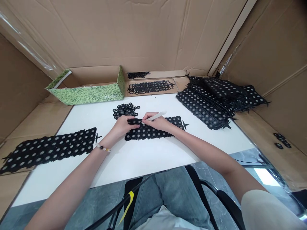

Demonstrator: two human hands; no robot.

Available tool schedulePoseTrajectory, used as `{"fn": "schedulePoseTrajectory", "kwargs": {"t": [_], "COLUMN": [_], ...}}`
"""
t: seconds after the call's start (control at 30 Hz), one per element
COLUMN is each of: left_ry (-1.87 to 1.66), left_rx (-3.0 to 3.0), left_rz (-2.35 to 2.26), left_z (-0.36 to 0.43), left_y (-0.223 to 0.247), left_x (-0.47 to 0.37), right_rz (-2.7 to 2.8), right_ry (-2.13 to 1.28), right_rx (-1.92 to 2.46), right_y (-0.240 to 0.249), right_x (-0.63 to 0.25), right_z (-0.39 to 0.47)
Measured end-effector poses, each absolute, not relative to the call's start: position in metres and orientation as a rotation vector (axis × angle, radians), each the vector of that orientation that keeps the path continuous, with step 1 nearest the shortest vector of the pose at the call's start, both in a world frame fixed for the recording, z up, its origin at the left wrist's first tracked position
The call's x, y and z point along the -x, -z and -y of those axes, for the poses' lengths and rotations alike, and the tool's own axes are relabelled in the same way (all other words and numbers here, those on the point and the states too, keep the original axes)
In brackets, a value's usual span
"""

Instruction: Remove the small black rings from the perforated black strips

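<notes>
A black rubber sheet (pixel 153 133) with rows of pale round spots lies flat on the white table in front of me. My left hand (pixel 124 126) pinches its upper left edge between thumb and fingers. Wrapped round a white pen-like stick (pixel 157 116), my right hand (pixel 155 122) rests over the sheet. The stick's lower tip points at the sheet near my left fingertips; the exact contact is too small to tell. Just behind my left hand sits a pile of loose black rings (pixel 124 110). A star-shaped tab (pixel 185 125) sticks out from the sheet's right end.
Another spotted black sheet (pixel 50 148) lies at the left. Several more sheets are stacked in a heap (pixel 208 99) at the right. A green patterned box (pixel 91 94) and a ring lattice (pixel 151 87) stand at the back. Cardboard walls (pixel 153 38) enclose the white table (pixel 115 166). Several rings (pixel 282 140) lie far right.
</notes>
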State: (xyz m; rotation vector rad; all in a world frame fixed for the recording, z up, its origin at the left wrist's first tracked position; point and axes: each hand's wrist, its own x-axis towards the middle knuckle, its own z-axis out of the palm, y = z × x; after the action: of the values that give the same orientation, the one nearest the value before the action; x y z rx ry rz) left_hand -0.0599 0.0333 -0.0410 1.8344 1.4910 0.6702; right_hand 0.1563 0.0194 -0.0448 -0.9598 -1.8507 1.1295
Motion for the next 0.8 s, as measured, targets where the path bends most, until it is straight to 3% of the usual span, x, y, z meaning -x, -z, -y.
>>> {"fn": "schedulePoseTrajectory", "kwargs": {"t": [0.5,0.8], "left_ry": [-0.724,-0.538], "left_rx": [-1.601,-1.843], "left_rz": [-1.288,-1.409], "left_z": [-0.03,-0.036], "left_y": [0.031,0.033], "left_x": [0.058,0.069], "right_rz": [1.821,1.852], "right_ry": [-0.918,-1.184], "right_rx": [1.039,1.017], "right_y": [0.05,0.044], "right_x": [-0.141,-0.165], "right_z": [-0.011,-0.025]}}
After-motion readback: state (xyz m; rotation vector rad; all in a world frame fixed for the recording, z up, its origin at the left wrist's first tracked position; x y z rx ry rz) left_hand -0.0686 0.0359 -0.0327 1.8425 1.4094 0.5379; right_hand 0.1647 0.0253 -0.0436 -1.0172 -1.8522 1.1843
